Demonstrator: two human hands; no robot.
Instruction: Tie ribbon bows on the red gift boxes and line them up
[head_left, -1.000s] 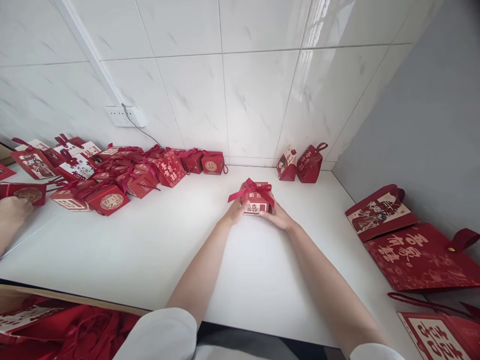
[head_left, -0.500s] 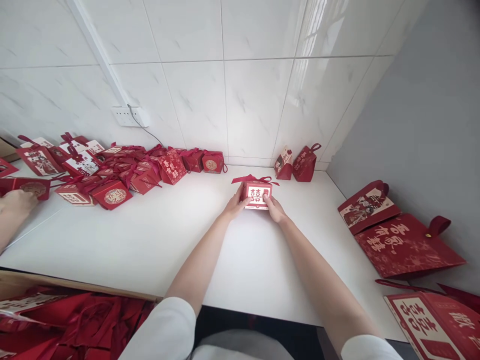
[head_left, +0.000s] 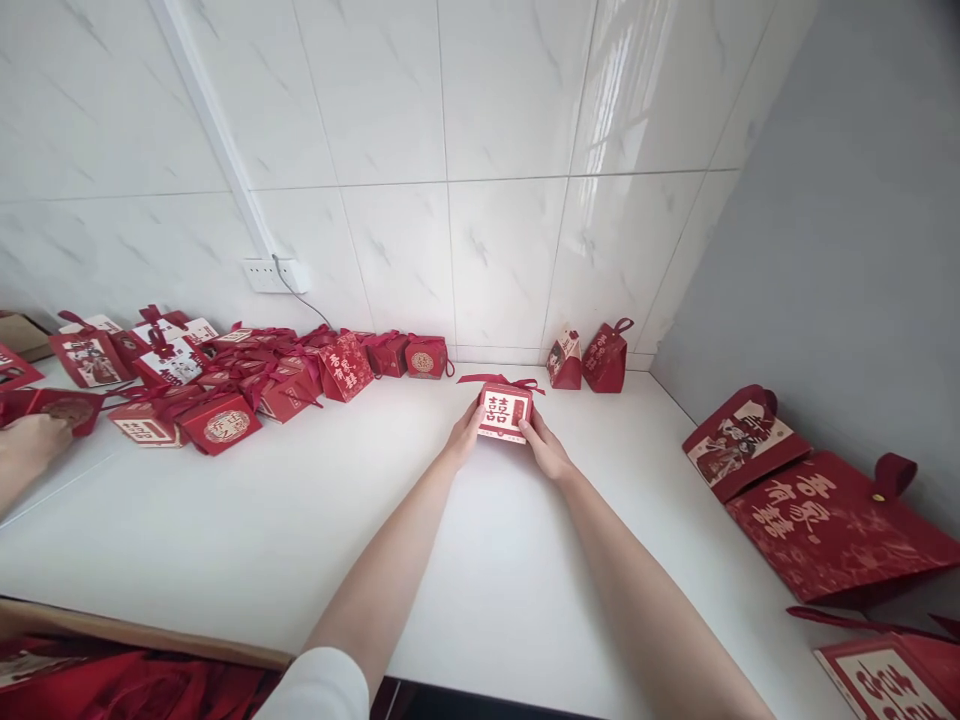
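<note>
A small red gift box [head_left: 505,411] with a white double-happiness panel and a dark red ribbon bow on top stands on the white table [head_left: 315,530]. My left hand [head_left: 465,436] grips its left side and my right hand [head_left: 546,450] grips its right side, fingers curled against the box. Both arms reach far forward toward the tiled wall.
Several red gift boxes [head_left: 217,370] crowd the table's back left along the wall. Two small red pouches [head_left: 592,358] stand at the back right. Larger red bags [head_left: 817,510] lie along the right edge. Another person's hand [head_left: 30,445] rests at the far left. Red ribbons [head_left: 127,685] fill a carton below.
Both hands have pushed the box farther away toward the wall and set it upright, its white panel now facing me. The view has tilted up slightly.
</note>
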